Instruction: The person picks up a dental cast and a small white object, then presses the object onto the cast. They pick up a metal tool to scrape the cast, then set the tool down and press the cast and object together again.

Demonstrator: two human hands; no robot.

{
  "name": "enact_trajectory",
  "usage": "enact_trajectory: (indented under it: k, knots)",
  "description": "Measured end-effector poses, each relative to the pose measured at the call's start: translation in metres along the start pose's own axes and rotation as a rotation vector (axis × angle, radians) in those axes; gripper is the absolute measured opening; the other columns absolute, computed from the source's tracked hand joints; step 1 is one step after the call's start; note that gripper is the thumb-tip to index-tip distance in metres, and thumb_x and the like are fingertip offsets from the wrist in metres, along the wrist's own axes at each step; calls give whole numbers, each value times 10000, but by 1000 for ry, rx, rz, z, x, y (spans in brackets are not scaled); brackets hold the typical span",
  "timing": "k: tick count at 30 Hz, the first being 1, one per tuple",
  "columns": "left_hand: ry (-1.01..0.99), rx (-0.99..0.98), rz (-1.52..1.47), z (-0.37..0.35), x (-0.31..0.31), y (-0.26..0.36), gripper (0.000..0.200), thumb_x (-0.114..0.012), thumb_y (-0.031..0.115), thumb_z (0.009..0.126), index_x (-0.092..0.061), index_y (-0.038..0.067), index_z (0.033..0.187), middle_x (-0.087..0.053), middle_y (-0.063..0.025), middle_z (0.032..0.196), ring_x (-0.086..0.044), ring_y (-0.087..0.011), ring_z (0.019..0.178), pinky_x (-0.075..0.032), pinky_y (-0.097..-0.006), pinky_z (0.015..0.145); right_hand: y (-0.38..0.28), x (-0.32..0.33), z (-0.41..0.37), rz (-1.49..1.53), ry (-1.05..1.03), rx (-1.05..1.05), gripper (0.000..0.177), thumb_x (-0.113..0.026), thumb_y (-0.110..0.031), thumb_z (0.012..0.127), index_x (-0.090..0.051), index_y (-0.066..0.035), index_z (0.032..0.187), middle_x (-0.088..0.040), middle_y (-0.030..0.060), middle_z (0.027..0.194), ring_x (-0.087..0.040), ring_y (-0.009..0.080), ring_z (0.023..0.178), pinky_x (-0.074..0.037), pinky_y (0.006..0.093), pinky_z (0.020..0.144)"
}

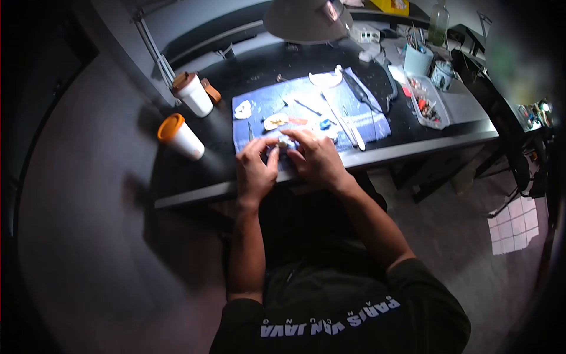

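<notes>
Left hand [256, 168] and right hand [318, 159] both pinch a small white piece [283, 143], maybe plaster, with fingers closed on it between them. Blue mat [377, 124] with tools lies just beyond the hands on the worktop [188, 177]. Orange-lidded cup [180, 137] sits past the left hand.

Blue mat [354, 112] sits mid-counter [188, 177]. Left of the mat are two white cups with orange lids, one near [180, 137], one further back [193, 93]. Lamp shade [306, 20] hangs behind the mat. Right of it: clear tray [430, 103], pale blue tool cup [417, 59], bottle [438, 23].
</notes>
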State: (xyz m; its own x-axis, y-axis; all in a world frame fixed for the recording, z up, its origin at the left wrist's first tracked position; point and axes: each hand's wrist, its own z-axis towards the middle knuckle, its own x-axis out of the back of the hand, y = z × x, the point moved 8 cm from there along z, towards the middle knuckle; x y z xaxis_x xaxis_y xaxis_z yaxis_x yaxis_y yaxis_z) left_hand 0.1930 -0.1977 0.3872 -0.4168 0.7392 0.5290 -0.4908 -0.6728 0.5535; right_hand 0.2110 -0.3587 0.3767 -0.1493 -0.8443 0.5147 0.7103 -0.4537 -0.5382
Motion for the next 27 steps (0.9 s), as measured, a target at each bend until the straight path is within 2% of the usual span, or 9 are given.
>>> enact_trajectory:
  k: [3,4,5,9,13,15,18,22,27]
  knots:
    - [6,9,-9,0,2,-3,190,-768,43,947,-786,29,1135,-794,-127,977,-715,-189,770,-560,-338,717,6,-2,-3,41,24,-3,464,-812,-66,905,-702,-135,1350,-764,182,1043,-753,364,841,-596,427,756]
    - [1,17,-21,0,2,-4,193,-759,61,958,-790,39,1147,-798,-115,972,-700,-177,750,-559,-341,710,6,-3,0,74,3,-14,387,-780,-144,943,-692,-151,1319,-771,219,1041,-755,457,924,-611,524,796]
    - [0,-13,-3,1,2,-4,208,-749,79,965,-792,45,1166,-805,-112,980,-711,-168,767,-561,-338,709,6,-2,2,93,-7,-27,343,-787,-158,940,-715,-142,1275,-776,207,995,-757,451,907,-609,515,779]
    - [-43,-34,-99,-3,-1,-1,285,-796,91,915,-788,52,1196,-809,-137,1072,-784,-221,945,-595,-337,808,10,-2,1,166,11,0,195,-779,-145,939,-759,-89,1124,-780,193,965,-773,395,862,-610,470,749]
    - [-97,-10,-36,-4,0,3,319,-834,73,870,-791,64,1186,-802,-105,1082,-750,-175,902,-580,-320,796,5,3,4,135,-55,-40,182,-759,-145,960,-753,-69,1125,-765,209,1071,-770,370,900,-597,453,804]
    - [-93,38,-81,-5,-1,0,303,-827,68,875,-796,64,1176,-802,-94,1073,-735,-162,873,-565,-310,763,1,6,1,106,-9,6,215,-764,-135,987,-756,-108,1200,-774,137,888,-738,248,705,-564,369,663]
    - [-68,-35,-57,-4,0,1,261,-821,70,882,-809,62,1143,-800,-83,1048,-690,-154,795,-538,-298,713,2,3,1,104,-52,-33,206,-742,-121,1001,-753,-108,1206,-777,146,903,-742,246,716,-568,372,671]
    - [-84,-38,-43,-5,-1,0,256,-824,72,883,-810,62,1139,-801,-85,1044,-710,-163,820,-544,-299,723,4,-2,0,145,-134,-79,146,-694,-90,1008,-733,-74,1148,-770,155,1092,-756,342,937,-569,444,845]
    - [-97,8,-77,-6,-1,1,271,-847,73,876,-800,40,1141,-800,-102,1041,-713,-154,807,-561,-305,724,1,1,0,133,-129,-90,129,-688,-90,1006,-727,-69,1127,-760,162,1085,-753,357,942,-572,457,834]
